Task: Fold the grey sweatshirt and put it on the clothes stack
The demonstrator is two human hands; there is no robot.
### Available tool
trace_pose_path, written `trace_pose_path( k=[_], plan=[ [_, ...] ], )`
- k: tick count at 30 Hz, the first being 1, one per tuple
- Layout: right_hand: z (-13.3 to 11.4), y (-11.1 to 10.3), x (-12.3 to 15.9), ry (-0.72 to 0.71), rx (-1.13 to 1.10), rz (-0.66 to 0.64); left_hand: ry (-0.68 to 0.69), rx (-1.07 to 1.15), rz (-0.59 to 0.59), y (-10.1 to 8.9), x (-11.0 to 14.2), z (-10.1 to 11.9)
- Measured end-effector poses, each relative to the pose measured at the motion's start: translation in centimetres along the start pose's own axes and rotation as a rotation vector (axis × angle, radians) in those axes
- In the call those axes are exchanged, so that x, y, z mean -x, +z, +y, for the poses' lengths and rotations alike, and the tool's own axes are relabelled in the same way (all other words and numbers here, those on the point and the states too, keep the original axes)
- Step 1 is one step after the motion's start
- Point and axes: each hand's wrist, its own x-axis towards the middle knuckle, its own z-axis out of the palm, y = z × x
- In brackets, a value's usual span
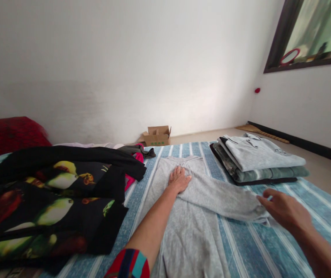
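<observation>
Left hand [179, 179] lay flat, fingers barely spread, on the gray long-sleeved shirt [192, 241]; right hand [289, 212] curled by the cuff [260, 213], grip kinda unclear. Tugging could've wrinkled it.

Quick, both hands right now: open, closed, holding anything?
Left hand: open, palm down on the grey garment.
Right hand: fingers curled at the end of its sleeve; whether they grip it can't be told.

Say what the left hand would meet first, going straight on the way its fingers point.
Likely the far end of the grey garment that the left hand rests on, then the striped sheet; depth beyond that is unclear.
</observation>
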Motion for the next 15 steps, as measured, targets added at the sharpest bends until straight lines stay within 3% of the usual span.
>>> trace_pose_path(
  k=[3, 6, 11, 15],
  plan=[
    [3.6, -0.1, -1.0, 0.165, 0.090, -0.059, -0.013, 0.002, -0.003, 0.1, -0.2, 0.0],
    [5.6, 0.4, -1.8, 0.160, -0.001, -0.181, -0.021, 0.004, -0.006, 0.1, -0.2, 0.1],
    [5.8, 1.3, -2.2, 0.086, -0.150, -0.195, -0.027, 0.010, -0.005, 0.1, -0.2, 0.1],
    [5.4, 1.5, -1.9, 0.027, -0.299, -0.091, -0.028, 0.018, 0.006, 0.0, -0.4, 0.1]
  ],
)
